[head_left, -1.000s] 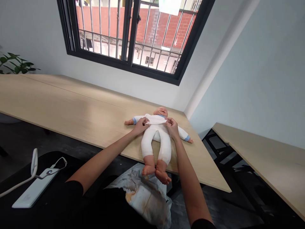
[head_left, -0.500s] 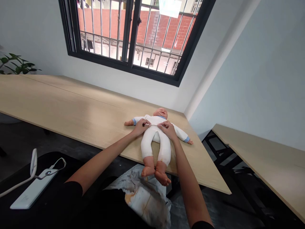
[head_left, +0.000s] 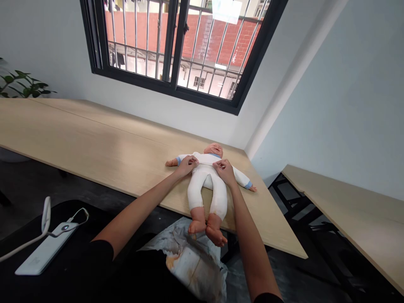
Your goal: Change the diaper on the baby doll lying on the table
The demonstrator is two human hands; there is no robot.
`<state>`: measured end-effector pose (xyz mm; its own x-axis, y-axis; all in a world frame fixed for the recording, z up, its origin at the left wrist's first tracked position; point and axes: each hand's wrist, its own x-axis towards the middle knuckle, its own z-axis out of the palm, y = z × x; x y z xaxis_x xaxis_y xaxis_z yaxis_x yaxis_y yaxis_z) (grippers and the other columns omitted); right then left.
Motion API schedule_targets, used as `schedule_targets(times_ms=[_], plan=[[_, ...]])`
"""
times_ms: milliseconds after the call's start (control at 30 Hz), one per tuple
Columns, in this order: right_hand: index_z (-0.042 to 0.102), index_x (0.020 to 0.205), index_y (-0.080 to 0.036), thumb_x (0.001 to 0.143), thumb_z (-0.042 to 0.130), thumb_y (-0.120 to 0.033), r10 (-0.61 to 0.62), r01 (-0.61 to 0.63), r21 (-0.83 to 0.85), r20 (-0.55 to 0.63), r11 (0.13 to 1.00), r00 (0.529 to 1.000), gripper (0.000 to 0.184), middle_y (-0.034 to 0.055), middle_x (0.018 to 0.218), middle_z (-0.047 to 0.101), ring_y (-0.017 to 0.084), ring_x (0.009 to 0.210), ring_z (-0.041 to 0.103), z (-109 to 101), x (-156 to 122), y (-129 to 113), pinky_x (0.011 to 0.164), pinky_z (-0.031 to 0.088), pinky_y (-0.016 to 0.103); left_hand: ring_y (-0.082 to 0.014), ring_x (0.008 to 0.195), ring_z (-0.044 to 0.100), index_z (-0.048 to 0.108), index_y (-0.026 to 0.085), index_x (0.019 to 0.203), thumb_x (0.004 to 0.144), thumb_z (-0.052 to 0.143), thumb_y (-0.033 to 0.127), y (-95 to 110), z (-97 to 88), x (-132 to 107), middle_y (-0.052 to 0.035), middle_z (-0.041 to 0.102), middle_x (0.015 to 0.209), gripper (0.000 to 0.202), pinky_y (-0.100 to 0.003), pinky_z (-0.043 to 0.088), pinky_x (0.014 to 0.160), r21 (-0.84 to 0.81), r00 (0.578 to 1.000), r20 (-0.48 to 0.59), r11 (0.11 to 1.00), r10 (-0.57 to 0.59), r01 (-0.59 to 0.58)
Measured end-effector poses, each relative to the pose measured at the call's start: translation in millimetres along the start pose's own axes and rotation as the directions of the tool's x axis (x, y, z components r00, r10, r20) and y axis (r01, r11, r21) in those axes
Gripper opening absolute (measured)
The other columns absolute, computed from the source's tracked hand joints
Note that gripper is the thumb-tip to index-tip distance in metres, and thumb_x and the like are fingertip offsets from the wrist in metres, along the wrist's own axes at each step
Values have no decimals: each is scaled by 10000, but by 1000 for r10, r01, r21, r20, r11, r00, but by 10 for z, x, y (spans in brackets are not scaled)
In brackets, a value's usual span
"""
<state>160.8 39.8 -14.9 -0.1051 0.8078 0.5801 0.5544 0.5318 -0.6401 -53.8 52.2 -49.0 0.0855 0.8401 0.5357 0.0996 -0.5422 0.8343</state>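
A baby doll [head_left: 206, 184] lies on its back on the wooden table [head_left: 120, 151], head toward the wall and bare feet past the front edge. It wears a white top [head_left: 206, 158] with blue collar and cuffs; its legs are covered in white. My left hand [head_left: 190, 164] pinches the hem of the top at the doll's waist on the left side. On the right side of the waist, my right hand [head_left: 223, 169] pinches the same hem. Between my hands the hem runs in a nearly straight line across the belly.
A crumpled, stained white bag [head_left: 192, 265] is below the table edge, under the doll's feet. A white power bank [head_left: 47, 248] with a cable rests on a black surface at lower left. Another table [head_left: 347, 210] stands to the right. A barred window [head_left: 173, 50] is behind.
My hands have shifted slightly up the doll's body and a little apart, and the hem between them has moved up with them. The doll lies as before.
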Motion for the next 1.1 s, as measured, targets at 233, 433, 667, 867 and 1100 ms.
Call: schedule_targets(times_ms=[233, 433, 667, 867, 1100], plan=[[657, 731, -192, 754, 599, -594, 28, -31, 69, 46, 997, 999, 407, 43, 755, 604, 178, 703, 527, 37, -7, 32, 681, 451, 329, -187, 790, 564, 604, 171, 721, 749, 641, 314, 52, -27, -44, -36, 618, 772, 150, -312, 480, 761, 14, 997, 75, 1000, -4, 3], [672, 725, -191, 722, 642, -582, 6, -19, 107, 116, 994, 993, 392, 45, 758, 654, 169, 667, 528, 46, -9, 34, 641, 435, 317, -206, 865, 570, 645, 175, 806, 750, 651, 308, 21, -11, -79, -53, 612, 895, 144, -333, 468, 791, 134, 994, 85, 988, 68, -79], [666, 726, -193, 733, 634, -530, -9, -18, 137, 198, 990, 980, 338, 41, 779, 661, 183, 737, 553, 8, -17, 10, 689, 442, 322, -178, 796, 539, 537, 187, 772, 820, 567, 296, 43, 4, -90, -25, 569, 794, 123, -305, 467, 752, 73, 996, 85, 996, 37, -43], [670, 750, -191, 739, 640, -493, -9, -47, 207, 263, 977, 965, 304, 47, 842, 668, 197, 817, 573, -33, -26, -5, 775, 446, 342, -165, 772, 523, 509, 191, 779, 788, 586, 305, 93, -11, -86, -5, 534, 768, 138, -297, 451, 753, -20, 988, 153, 1000, 18, -15], [650, 944, -199, 629, 710, -416, 107, -127, 234, 97, 964, 990, 386, 61, 1072, 651, 216, 948, 554, -188, -219, 160, 893, 426, 376, -202, 944, 531, 521, 173, 903, 651, 605, 198, 24, -85, -111, -42, 550, 956, 267, -343, 437, 893, 124, 984, 155, 990, -91, 72]])
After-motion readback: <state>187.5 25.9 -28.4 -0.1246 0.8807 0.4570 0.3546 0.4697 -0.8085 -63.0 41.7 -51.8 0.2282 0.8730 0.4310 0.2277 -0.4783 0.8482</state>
